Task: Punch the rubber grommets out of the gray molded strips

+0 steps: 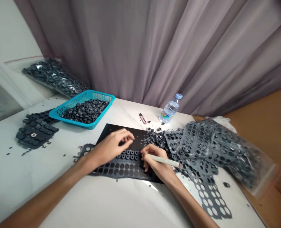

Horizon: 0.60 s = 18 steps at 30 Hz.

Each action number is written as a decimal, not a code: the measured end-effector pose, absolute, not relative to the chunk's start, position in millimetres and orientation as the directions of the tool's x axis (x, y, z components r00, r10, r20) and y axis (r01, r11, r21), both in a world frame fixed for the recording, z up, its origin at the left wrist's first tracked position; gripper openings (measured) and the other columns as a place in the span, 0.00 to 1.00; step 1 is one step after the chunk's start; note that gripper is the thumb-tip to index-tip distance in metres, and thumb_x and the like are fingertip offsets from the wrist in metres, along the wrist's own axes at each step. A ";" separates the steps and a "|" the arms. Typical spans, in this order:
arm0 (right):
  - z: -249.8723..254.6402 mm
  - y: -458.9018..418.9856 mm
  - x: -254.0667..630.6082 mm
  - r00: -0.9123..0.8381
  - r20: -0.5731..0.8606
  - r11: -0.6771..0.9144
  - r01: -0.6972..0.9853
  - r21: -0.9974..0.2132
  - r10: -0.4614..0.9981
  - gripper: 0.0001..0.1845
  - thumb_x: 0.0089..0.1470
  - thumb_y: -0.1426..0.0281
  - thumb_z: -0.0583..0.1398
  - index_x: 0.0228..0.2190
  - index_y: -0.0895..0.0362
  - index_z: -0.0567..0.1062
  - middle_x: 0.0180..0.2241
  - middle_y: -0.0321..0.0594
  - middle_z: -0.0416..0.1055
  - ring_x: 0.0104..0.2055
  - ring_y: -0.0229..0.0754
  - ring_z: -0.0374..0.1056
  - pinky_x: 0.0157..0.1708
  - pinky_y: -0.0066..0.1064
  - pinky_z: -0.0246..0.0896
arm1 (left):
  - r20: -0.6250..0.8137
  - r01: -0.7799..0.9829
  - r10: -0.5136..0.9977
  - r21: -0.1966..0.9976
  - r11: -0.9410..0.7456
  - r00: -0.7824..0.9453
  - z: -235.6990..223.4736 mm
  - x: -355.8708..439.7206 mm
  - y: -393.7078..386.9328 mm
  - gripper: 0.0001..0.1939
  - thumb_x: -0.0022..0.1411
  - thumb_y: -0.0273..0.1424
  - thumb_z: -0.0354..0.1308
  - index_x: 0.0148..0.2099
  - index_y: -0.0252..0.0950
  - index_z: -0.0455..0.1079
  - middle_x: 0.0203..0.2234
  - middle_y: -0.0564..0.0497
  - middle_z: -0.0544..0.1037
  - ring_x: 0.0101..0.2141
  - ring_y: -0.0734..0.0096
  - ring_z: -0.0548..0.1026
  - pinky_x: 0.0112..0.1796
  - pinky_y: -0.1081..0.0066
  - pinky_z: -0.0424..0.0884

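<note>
right hand (156, 160) grasps white pen-like tool (165, 160) over dark sheet (121, 171); left hand (118, 141) half-curled nearby, can't tell its grip.

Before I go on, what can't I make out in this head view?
In the head view:
- The front end of the white pen-like tool: hidden by the right hand.
- What, if anything, the left hand holds: hidden by its curled fingers.
- Lower pieces in the blue basket: hidden by those on top.
- Wording on the bottle label: too small.
</note>
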State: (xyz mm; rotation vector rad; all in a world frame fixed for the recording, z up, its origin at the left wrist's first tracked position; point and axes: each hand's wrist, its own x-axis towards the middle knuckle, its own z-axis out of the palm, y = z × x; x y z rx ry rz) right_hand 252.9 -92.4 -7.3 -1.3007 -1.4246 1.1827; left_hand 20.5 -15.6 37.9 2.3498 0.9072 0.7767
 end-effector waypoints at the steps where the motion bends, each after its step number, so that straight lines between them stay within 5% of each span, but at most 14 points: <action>1: -7.7 -91.3 252.7 -0.111 -0.010 0.011 0.189 -0.982 0.994 0.01 0.59 0.71 0.59 0.34 0.56 0.72 0.25 0.31 0.71 0.20 0.34 0.69 0.20 0.24 0.68 | 0.287 0.418 0.697 0.630 -0.654 0.657 32.1 27.5 -27.0 0.08 0.73 0.31 0.53 0.48 0.41 0.74 0.43 0.51 0.78 0.43 0.66 0.76 0.46 0.66 0.72; 8: -9.0 -88.5 255.9 -0.170 -0.017 0.001 0.106 -0.994 0.985 0.01 0.58 0.73 0.59 0.34 0.56 0.72 0.25 0.32 0.72 0.21 0.33 0.68 0.22 0.25 0.69 | 0.245 0.406 0.634 0.590 -0.698 0.734 10.4 33.9 -34.8 0.07 0.73 0.30 0.55 0.48 0.41 0.74 0.43 0.53 0.79 0.46 0.65 0.75 0.57 0.61 0.66; 18: -11.4 -87.2 255.8 -0.168 -0.034 -0.014 0.115 -0.993 0.985 0.02 0.57 0.70 0.60 0.34 0.57 0.72 0.26 0.34 0.74 0.21 0.34 0.69 0.21 0.25 0.68 | 0.258 0.428 0.604 0.504 -0.750 0.754 7.7 38.2 -32.7 0.08 0.74 0.32 0.55 0.48 0.38 0.75 0.43 0.52 0.79 0.46 0.64 0.75 0.56 0.60 0.67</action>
